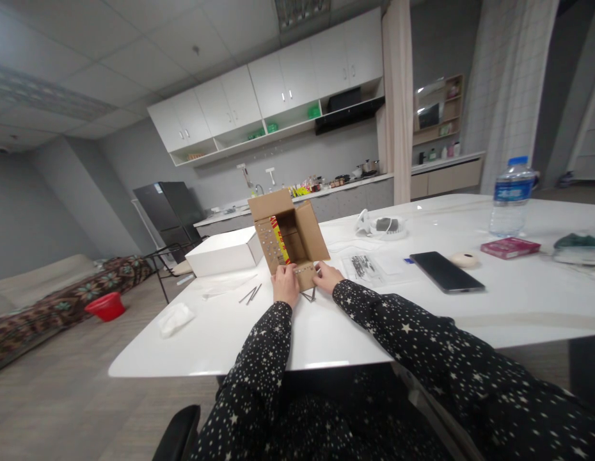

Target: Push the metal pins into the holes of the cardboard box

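Left hand (285,285) and right hand (327,276) pinch the near flap of an open box (288,238) on the table (326,326); best kept steady, thumbs pressing evenly.

The box (290,237) is brown cardboard, dull and a bit rough, with rows of small shiny dots on its flaps. The table (326,326) is white, smooth and glossy; lights shine back off it. The white box (224,251) looks like smooth matt card. The nails (250,294) are thin grey metal. The phone (446,271) has a black glassy face that shines. The bottle (511,195) is clear plastic with a blue paper-like label. The cloth (175,318) is white, soft and crumpled. The sleeves (398,326) are dark, soft fabric with pale stars. The bowl (105,306) is red shiny plastic. The small red pack (510,246) looks smooth and a little shiny.
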`<action>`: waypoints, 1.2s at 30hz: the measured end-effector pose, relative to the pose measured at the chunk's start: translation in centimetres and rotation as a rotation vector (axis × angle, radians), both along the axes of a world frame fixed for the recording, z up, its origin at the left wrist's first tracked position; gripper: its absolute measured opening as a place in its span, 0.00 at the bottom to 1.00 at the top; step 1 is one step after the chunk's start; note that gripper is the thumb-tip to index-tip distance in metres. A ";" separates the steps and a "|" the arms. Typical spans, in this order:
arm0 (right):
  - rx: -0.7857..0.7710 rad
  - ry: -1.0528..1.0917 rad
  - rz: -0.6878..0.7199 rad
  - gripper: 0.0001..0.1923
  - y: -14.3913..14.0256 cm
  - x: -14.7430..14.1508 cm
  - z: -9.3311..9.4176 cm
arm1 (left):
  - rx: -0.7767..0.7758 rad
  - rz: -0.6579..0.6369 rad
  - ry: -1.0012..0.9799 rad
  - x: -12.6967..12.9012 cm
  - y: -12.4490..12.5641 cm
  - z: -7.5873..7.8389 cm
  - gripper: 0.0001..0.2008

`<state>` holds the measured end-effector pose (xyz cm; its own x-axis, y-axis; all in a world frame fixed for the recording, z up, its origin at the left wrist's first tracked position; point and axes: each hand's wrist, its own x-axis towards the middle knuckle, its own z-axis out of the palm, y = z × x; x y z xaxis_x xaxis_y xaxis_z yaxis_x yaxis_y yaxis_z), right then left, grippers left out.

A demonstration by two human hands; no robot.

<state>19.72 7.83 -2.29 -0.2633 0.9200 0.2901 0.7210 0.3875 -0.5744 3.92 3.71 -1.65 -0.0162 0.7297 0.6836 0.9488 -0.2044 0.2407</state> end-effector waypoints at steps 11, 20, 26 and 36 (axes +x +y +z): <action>0.000 -0.019 -0.004 0.14 -0.1 -0.1 0.0 | 0.161 -0.160 -0.146 -1.4 1.2 -1.3 0.13; -0.005 -0.008 -0.002 0.13 -0.3 -0.1 0.2 | 0.114 -0.200 -0.452 -1.7 1.3 -1.6 0.08; 0.000 -0.010 0.002 0.13 -0.4 -0.1 0.2 | 0.120 -0.103 -0.372 -1.9 0.9 -1.2 0.08; -0.017 -0.013 -0.001 0.14 -0.5 0.0 0.3 | 0.127 -0.148 -0.351 -2.0 0.9 -1.3 0.07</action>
<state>19.71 7.37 -1.95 -0.2656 0.9251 0.2716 0.7288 0.3770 -0.5716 1.95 4.62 -2.94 -0.1660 0.6518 0.7400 0.7713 -0.3817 0.5092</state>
